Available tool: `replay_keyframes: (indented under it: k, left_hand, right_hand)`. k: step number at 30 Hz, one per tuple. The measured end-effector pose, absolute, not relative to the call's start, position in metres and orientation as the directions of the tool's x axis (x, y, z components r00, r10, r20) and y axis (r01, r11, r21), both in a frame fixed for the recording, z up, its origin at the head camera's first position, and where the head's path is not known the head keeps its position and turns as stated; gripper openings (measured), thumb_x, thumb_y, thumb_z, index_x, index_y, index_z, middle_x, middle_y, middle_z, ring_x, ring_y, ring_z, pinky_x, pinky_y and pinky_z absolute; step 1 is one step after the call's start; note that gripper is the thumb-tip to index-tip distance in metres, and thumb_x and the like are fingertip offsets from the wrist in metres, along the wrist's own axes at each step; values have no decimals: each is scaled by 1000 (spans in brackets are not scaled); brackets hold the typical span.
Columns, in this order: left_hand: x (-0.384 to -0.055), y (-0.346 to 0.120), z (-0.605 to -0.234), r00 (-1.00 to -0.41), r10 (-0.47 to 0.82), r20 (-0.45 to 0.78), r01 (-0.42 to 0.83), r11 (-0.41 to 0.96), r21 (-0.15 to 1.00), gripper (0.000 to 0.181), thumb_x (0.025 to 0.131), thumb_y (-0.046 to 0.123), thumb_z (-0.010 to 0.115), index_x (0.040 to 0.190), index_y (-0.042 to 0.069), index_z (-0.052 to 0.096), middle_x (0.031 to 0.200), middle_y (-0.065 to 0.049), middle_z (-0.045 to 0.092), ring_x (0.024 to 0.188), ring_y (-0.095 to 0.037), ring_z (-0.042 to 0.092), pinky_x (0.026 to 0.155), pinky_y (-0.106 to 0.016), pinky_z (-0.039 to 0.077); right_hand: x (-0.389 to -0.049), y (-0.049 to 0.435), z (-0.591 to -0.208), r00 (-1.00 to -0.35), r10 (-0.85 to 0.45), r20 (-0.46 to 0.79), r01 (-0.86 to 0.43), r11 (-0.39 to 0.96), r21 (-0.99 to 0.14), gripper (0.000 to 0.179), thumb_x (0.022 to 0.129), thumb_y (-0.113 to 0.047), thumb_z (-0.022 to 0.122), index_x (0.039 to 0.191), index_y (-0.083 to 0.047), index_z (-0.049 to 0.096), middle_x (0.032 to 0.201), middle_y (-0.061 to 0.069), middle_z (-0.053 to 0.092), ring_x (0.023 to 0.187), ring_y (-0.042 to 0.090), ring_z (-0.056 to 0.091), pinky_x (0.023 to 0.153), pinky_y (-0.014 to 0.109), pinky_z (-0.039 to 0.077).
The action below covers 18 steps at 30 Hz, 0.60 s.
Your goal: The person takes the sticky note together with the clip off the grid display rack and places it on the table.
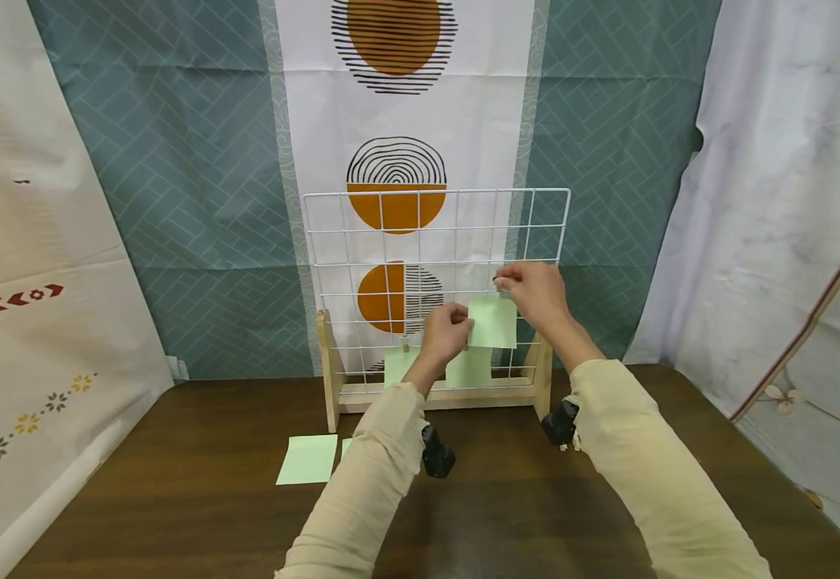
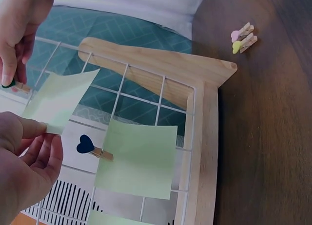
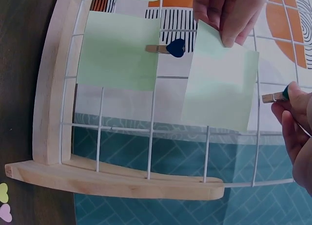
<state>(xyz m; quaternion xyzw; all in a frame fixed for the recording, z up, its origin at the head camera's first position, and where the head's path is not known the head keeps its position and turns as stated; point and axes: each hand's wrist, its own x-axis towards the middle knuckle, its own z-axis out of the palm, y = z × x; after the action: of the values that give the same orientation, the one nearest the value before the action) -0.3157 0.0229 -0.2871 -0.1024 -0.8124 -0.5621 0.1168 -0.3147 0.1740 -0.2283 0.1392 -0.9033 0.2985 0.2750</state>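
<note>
My left hand pinches the left edge of a pale green paper square against the white wire grid. Up by that paper's top edge, my right hand pinches a small wooden clothespin with a dark green ornament. The clothespin's tip points at the paper, a little apart from it in the right wrist view. Below, a second green paper hangs on the grid from a clothespin with a dark blue heart. Another green paper hangs lower left, partly behind my left forearm.
A wooden stand holds the grid upright on the dark brown table. One loose green paper lies at the left, another mostly behind my left sleeve. Clothespins with pink and yellow hearts lie right of the stand.
</note>
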Motion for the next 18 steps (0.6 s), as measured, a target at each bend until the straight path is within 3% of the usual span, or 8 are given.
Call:
replay_keyframes:
  k: [10, 18]
  left_hand:
    - [-302, 12, -291, -960, 103, 261, 279, 259, 925, 17, 93, 2, 61, 108, -6, 61, 98, -13, 62, 85, -24, 60, 70, -29, 52]
    - [-293, 2, -296, -960, 155, 233, 263, 218, 940, 10, 92, 0, 59, 100, -6, 57, 92, -14, 59, 72, -19, 59, 78, -44, 54]
  right_hand:
    - [-312, 173, -230, -785, -111, 610, -474, 742, -475, 20, 91, -7, 65, 108, 3, 69, 100, 17, 71, 91, 32, 65, 75, 44, 49]
    - [-312, 179, -236, -796, -120, 593, -485, 712, -508, 23, 89, -3, 65, 111, 4, 67, 103, 20, 69, 99, 34, 62, 85, 47, 48]
